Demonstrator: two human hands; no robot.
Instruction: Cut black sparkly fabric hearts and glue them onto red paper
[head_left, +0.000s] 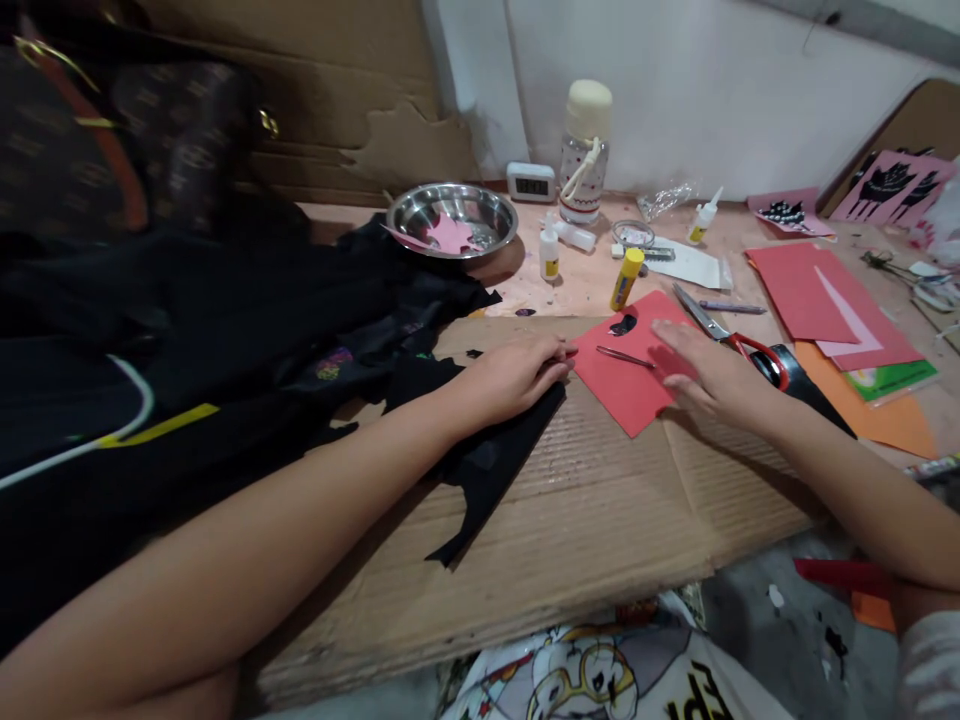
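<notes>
A red sheet of paper (622, 400) lies at an angle on the cardboard. On it rest a pair of tweezers (622, 355) and a small black cut-out piece (623, 325). My left hand (517, 375) is closed at the paper's left corner, its fingers curled together; what they pinch is hidden. Under that hand and wrist spreads a black sheet (517, 435) with jagged cut edges. My right hand (709, 370) reaches over the paper's right edge, fingers stretched and apart, holding nothing. Close beyond it lie red-handled scissors (705, 315), partly covered by the hand.
A yellow glue stick (627, 280) stands behind the red paper, near a small glue bottle (550, 250). Farther back are a metal bowl (491, 250) with pink scraps, and a flask (585, 160). Black cloth (187, 330) fills the left; red sheets (802, 300) lie right.
</notes>
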